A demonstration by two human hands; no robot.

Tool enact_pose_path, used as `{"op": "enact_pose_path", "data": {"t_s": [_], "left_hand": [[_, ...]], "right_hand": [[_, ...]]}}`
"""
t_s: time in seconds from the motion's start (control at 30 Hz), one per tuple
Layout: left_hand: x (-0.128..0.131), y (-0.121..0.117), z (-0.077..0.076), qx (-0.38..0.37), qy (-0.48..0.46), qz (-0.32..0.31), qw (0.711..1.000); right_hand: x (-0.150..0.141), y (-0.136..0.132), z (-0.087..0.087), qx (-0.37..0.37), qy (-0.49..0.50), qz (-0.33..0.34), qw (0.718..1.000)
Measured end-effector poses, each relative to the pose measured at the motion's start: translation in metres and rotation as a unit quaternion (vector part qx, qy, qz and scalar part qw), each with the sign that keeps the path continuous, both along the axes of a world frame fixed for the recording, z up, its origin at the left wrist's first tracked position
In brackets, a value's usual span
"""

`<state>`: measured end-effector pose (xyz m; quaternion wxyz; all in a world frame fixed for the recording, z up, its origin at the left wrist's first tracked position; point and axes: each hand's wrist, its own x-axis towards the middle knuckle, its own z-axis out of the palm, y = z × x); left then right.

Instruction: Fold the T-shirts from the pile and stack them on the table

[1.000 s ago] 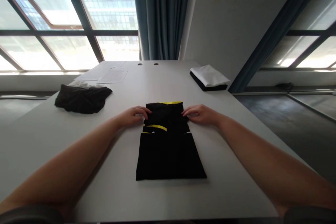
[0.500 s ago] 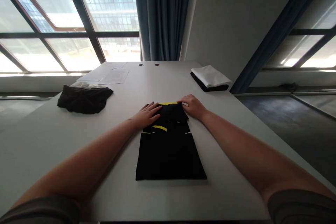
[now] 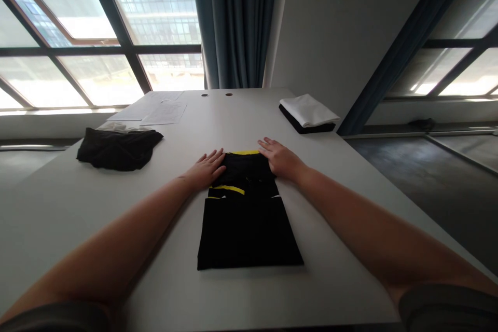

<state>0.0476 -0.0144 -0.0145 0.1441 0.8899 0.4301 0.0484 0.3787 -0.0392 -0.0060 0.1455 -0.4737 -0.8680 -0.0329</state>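
Observation:
A folded black garment with yellow trim [image 3: 249,233] lies flat on the white table in front of me. Its far end shows a yellow edge and a curved yellow stripe; what kind of garment it is I cannot tell. My left hand [image 3: 206,168] rests flat on the garment's far left edge, fingers stretched out. At the far right corner, my right hand [image 3: 282,158] lies with its fingers extended over the edge of the cloth.
A crumpled dark cloth [image 3: 119,149] lies to the left, with clear plastic [image 3: 120,126] behind it. Papers [image 3: 163,112] are at the far left. A folded white cloth [image 3: 309,110] sits on a black one [image 3: 303,125] at the right. The white table [image 3: 342,270] extends toward a curtain [image 3: 237,26].
My left hand has slid outward to the garment's left edge. The right hand has shifted slightly, with its fingers now flatter. The whole view has moved a little.

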Motion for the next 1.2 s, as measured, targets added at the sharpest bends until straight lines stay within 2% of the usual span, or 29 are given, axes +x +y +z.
{"op": "enact_pose_path", "data": {"t_s": [0.07,0.13,0.2,0.27,0.33,0.4,0.47,0.5,0.57,0.67,0.73,0.83,0.93,1.1,1.2], "left_hand": [[0.0,-0.002,-0.001,0.009,0.001,0.003,1.0],[-0.002,-0.002,-0.002,0.018,0.007,0.008,1.0],[-0.004,-0.003,0.002,0.023,0.024,0.017,0.999],[-0.008,-0.008,0.01,0.036,0.042,0.022,0.998],[-0.013,-0.022,0.022,0.072,0.047,0.011,0.996],[-0.017,-0.046,0.032,0.114,0.031,-0.027,0.993],[-0.02,-0.078,0.034,0.114,0.012,-0.086,0.99],[-0.021,-0.094,0.032,0.099,0.015,-0.112,0.989],[-0.021,-0.122,0.025,0.091,0.031,-0.12,0.988],[-0.021,-0.144,0.022,0.097,0.051,-0.11,0.988],[-0.02,-0.15,0.03,0.106,0.05,-0.136,0.984],[-0.016,-0.159,0.049,0.105,0.029,-0.226,0.968],[-0.009,-0.174,0.06,0.101,0.022,-0.261,0.96],[0.0,-0.187,0.056,0.111,0.043,-0.304,0.945],[-0.003,-0.177,0.05,0.129,0.044,-0.265,0.955]], "right_hand": [[-0.008,-0.01,-0.002,-0.043,0.004,0.033,0.999],[-0.014,-0.015,-0.004,-0.12,-0.007,0.062,0.991],[-0.016,-0.016,-0.004,-0.174,-0.024,0.073,0.982],[-0.015,-0.02,0.0,-0.193,-0.026,0.07,0.978],[-0.015,-0.032,0.009,-0.182,-0.005,0.07,0.981],[-0.019,-0.057,0.02,-0.148,0.03,0.092,0.984],[-0.028,-0.094,0.028,-0.129,0.058,0.15,0.979],[-0.033,-0.115,0.03,-0.145,0.056,0.185,0.97],[-0.042,-0.152,0.032,-0.199,0.041,0.241,0.949],[-0.046,-0.183,0.032,-0.239,0.006,0.257,0.936],[-0.044,-0.188,0.034,-0.231,-0.012,0.252,0.94],[-0.038,-0.186,0.04,-0.193,-0.027,0.239,0.951],[-0.033,-0.187,0.041,-0.157,-0.042,0.203,0.966],[-0.025,-0.184,0.034,-0.127,-0.038,0.142,0.981],[-0.022,-0.173,0.037,-0.163,-0.019,0.117,0.979]]}}
